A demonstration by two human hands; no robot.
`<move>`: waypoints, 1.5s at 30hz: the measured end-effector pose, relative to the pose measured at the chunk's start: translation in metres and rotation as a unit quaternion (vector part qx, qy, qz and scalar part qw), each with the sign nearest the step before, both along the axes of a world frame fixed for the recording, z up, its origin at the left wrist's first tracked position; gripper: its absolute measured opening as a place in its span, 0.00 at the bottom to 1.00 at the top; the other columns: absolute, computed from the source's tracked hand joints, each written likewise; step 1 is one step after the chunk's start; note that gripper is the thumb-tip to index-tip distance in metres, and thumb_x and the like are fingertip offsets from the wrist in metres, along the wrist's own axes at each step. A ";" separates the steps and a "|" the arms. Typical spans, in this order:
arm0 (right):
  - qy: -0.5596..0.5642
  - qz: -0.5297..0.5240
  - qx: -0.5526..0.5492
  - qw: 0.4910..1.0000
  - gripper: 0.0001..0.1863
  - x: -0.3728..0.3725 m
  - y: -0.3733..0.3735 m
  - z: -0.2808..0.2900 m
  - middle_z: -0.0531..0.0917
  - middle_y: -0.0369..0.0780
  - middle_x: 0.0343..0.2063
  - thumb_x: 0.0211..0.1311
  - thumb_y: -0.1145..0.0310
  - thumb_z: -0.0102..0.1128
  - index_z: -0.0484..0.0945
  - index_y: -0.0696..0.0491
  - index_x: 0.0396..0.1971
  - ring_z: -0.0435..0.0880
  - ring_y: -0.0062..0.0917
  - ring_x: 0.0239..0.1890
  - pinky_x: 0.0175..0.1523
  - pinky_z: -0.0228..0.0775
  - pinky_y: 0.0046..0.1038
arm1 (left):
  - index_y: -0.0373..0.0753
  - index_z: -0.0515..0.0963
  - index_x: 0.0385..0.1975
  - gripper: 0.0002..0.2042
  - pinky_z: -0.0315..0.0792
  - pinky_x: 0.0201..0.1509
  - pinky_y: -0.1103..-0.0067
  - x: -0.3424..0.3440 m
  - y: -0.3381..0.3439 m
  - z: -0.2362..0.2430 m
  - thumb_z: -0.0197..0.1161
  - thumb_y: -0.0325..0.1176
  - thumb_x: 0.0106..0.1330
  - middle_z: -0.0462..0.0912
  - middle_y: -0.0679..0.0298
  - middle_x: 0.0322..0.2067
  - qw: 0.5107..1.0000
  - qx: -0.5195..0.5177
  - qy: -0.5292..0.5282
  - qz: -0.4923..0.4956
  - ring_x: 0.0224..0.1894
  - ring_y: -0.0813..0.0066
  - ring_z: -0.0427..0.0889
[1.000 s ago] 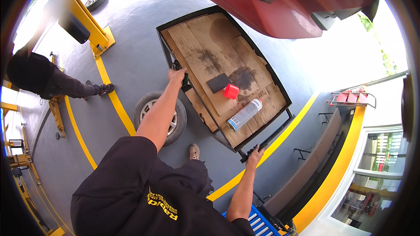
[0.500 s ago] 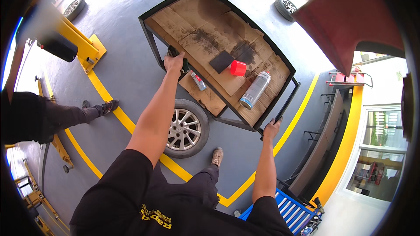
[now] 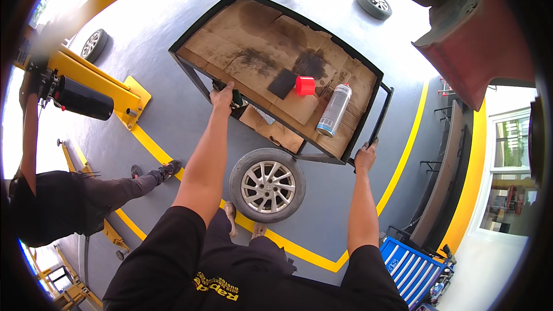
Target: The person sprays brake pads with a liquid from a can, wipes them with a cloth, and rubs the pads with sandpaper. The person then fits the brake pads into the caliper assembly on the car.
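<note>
A black metal cart (image 3: 187,60) with stained cardboard lining its top stands in front of me. My left hand (image 3: 222,95) is closed at the cart's near left edge, against a dark object (image 3: 237,97) whose kind I cannot make out. My right hand (image 3: 366,156) is wrapped round the push handle (image 3: 381,116) at the cart's right end. On the cardboard lie a grey spray can (image 3: 334,110) on its side, a red round cap or cup (image 3: 305,86) and a flat black square (image 3: 281,83). Cardboard (image 3: 271,129) also shows on the lower shelf.
A wheel with a tyre (image 3: 268,185) lies flat at my feet, below the cart. Yellow lift post base (image 3: 138,103) and a person's leg (image 3: 129,184) are to the left. A red car panel (image 3: 461,52) hangs at upper right; a blue slatted rack (image 3: 412,268) stands at lower right.
The view has shifted, and the floor wheel now shows farther right, fully clear of my left arm. Both hands keep their places on the cart. The items on top lie as before.
</note>
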State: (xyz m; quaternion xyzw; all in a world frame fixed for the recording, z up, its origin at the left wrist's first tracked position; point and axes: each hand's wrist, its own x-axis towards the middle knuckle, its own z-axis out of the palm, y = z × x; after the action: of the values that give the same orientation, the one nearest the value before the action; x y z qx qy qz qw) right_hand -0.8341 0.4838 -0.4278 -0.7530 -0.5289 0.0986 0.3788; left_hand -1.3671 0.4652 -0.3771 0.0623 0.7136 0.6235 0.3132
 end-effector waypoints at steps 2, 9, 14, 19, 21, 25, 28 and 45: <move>-0.013 -0.004 -0.030 0.999 0.30 -0.013 0.002 0.003 0.85 0.60 0.46 0.75 0.67 0.50 0.61 0.52 0.75 0.84 0.58 0.48 0.52 0.74 0.53 | 0.28 0.74 0.56 0.32 0.77 0.55 0.65 -0.001 -0.009 0.009 0.79 0.41 0.59 0.83 0.51 0.53 0.998 0.060 -0.016 0.013 0.51 0.58 0.84; -0.030 -0.039 -0.041 0.998 0.30 -0.006 -0.003 0.007 0.85 0.59 0.47 0.75 0.65 0.50 0.60 0.51 0.75 0.84 0.58 0.48 0.52 0.74 0.53 | 0.32 0.73 0.60 0.26 0.77 0.51 0.69 0.023 -0.015 0.028 0.74 0.33 0.66 0.84 0.59 0.51 0.996 0.081 -0.038 -0.014 0.49 0.66 0.84; -0.083 -0.066 -0.162 0.981 0.35 -0.001 0.019 0.013 0.86 0.58 0.47 0.71 0.68 0.50 0.55 0.53 0.77 0.85 0.57 0.49 0.56 0.75 0.52 | 0.33 0.74 0.60 0.28 0.77 0.49 0.70 0.015 -0.026 0.025 0.77 0.37 0.64 0.84 0.61 0.51 0.989 0.101 -0.064 -0.085 0.47 0.67 0.83; -0.074 -0.031 -0.270 0.959 0.42 -0.007 0.001 0.006 0.77 0.57 0.61 0.63 0.75 0.47 0.46 0.58 0.79 0.80 0.54 0.59 0.65 0.72 0.49 | 0.34 0.80 0.52 0.21 0.77 0.43 0.74 -0.023 -0.045 0.039 0.77 0.37 0.64 0.85 0.64 0.44 0.973 0.039 -0.121 -0.195 0.41 0.71 0.83; -0.071 -0.026 -0.274 0.959 0.44 -0.016 -0.007 0.010 0.66 0.56 0.72 0.60 0.79 0.45 0.44 0.58 0.79 0.74 0.52 0.67 0.70 0.69 0.46 | 0.34 0.80 0.49 0.19 0.78 0.39 0.74 -0.037 -0.066 0.051 0.76 0.37 0.64 0.85 0.62 0.40 0.972 0.027 -0.120 -0.198 0.37 0.70 0.85; -0.063 -0.047 -0.281 0.956 0.44 0.013 -0.021 0.007 0.67 0.55 0.71 0.60 0.79 0.44 0.46 0.58 0.79 0.73 0.50 0.69 0.70 0.68 0.45 | 0.34 0.80 0.45 0.15 0.78 0.34 0.75 -0.032 -0.089 0.103 0.72 0.37 0.67 0.85 0.61 0.34 0.946 0.024 -0.162 -0.279 0.31 0.71 0.86; -0.024 -0.037 -0.328 0.944 0.37 0.014 -0.009 0.018 0.74 0.54 0.67 0.62 0.78 0.47 0.60 0.60 0.74 0.77 0.50 0.64 0.67 0.70 0.46 | 0.33 0.81 0.47 0.16 0.78 0.36 0.75 -0.042 -0.058 0.141 0.71 0.39 0.68 0.86 0.63 0.34 0.911 0.013 -0.175 -0.374 0.33 0.72 0.85; 0.369 0.287 -0.064 0.882 0.17 -0.379 0.066 0.172 0.85 0.36 0.33 0.72 0.60 0.66 0.83 0.60 0.48 0.81 0.25 0.33 0.40 0.73 0.29 | 0.44 0.77 0.56 0.19 0.81 0.50 0.69 -0.042 0.091 0.126 0.70 0.44 0.71 0.85 0.65 0.45 0.832 0.061 -0.284 -0.472 0.45 0.71 0.86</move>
State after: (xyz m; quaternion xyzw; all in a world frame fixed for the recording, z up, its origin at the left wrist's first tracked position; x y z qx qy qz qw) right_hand -1.2126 0.5500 -0.2554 -0.5002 -0.5363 0.5072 0.4527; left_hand -1.4092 0.5566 -0.2514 0.2308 0.4369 0.4324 0.7542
